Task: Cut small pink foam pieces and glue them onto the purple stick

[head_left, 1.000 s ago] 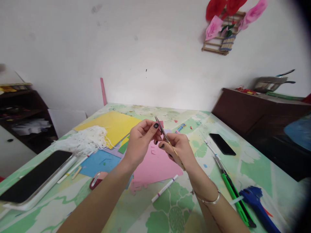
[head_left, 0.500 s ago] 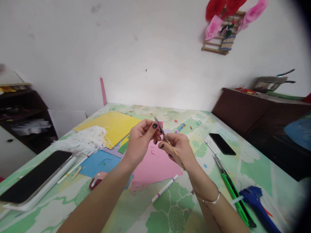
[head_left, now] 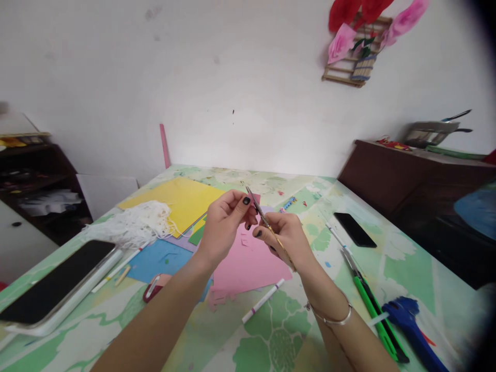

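My left hand [head_left: 227, 219] pinches a small piece of pink paper [head_left: 256, 198] between thumb and fingers, above the table's middle. My right hand [head_left: 284, 237] is closed around a pair of scissors [head_left: 272, 231] with gold-coloured handles. Their blades point up and to the left, lying against the pink piece beside my left thumb. Beneath both hands lies a larger pink sheet [head_left: 248, 266] with small pink scraps [head_left: 244, 240] on it. How far the blades are apart is hard to make out.
A purple-banded white marker [head_left: 263, 300] lies in front. Left are a blue sheet [head_left: 158, 261], yellow sheet [head_left: 182, 199], white strings [head_left: 132, 225] and a large dark-screened device [head_left: 58, 281]. Right are a phone [head_left: 354, 230], a green cutter [head_left: 374, 310] and a blue-handled tool [head_left: 413, 325].
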{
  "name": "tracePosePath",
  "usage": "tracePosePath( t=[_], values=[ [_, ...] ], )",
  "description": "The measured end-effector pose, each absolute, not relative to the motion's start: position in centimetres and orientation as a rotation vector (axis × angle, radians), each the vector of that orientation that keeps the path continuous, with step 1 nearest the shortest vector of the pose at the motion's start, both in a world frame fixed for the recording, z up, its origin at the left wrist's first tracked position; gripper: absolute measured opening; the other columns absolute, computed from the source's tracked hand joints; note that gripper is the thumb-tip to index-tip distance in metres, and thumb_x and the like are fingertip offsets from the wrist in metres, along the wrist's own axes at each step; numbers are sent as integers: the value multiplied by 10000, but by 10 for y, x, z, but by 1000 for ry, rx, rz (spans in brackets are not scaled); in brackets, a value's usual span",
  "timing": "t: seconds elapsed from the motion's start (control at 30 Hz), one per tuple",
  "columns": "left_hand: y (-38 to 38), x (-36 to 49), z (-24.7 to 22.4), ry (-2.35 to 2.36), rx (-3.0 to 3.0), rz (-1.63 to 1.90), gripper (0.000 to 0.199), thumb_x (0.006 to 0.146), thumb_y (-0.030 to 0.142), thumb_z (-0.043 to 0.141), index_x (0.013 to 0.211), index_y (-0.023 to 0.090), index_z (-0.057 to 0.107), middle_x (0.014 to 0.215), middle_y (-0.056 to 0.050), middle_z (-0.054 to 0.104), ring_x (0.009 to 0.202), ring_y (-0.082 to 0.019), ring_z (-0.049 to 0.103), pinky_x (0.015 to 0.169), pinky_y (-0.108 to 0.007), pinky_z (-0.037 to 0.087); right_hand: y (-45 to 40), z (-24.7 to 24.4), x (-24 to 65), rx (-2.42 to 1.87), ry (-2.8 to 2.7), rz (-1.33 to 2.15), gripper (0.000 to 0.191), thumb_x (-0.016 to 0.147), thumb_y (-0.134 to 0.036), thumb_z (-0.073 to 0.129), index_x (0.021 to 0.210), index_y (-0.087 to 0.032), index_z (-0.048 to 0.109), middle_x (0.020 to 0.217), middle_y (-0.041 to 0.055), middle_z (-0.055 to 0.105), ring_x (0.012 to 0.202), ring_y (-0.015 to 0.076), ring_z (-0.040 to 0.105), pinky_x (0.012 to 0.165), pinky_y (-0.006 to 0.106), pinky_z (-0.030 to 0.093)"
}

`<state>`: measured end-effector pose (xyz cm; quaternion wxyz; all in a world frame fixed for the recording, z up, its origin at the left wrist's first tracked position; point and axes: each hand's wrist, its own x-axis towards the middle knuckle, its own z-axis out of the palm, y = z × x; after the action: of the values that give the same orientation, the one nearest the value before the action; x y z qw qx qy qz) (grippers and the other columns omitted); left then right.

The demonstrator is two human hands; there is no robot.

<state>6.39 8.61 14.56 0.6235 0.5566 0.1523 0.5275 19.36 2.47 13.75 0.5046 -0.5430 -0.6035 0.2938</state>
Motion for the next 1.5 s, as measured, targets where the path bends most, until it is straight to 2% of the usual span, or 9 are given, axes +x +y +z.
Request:
tracePosePath(
  t=[0.4,0.67,1.5],
  values=[
    [87,64,145,324,1290,1210,218,825,345,640,799,129,626,606,-3,568,517,-90,536,477,-195,416,24,138,193,-1327,-1448,713,469,663,-587,709,588,-162,525,460,-69,321,397,48,274,384,207,187],
    [89,62,144,320,1312,1219,212,846,335,615,784,133,624,602,-3,558,513,-89,533,470,-194,408,25,139,195,-1316,-1485,707,493,667,-582,710,553,-178,452,439,-76,291,397,51,262,386,213,176],
    [90,63,146,380,1309,1250,227,829,329,635,745,126,577,588,-1,564,504,-96,545,465,-203,423,24,139,198,-1361,-1520,710,476,674,-566,711,564,-176,461,444,-75,300,413,53,260,409,218,167]
  ],
)
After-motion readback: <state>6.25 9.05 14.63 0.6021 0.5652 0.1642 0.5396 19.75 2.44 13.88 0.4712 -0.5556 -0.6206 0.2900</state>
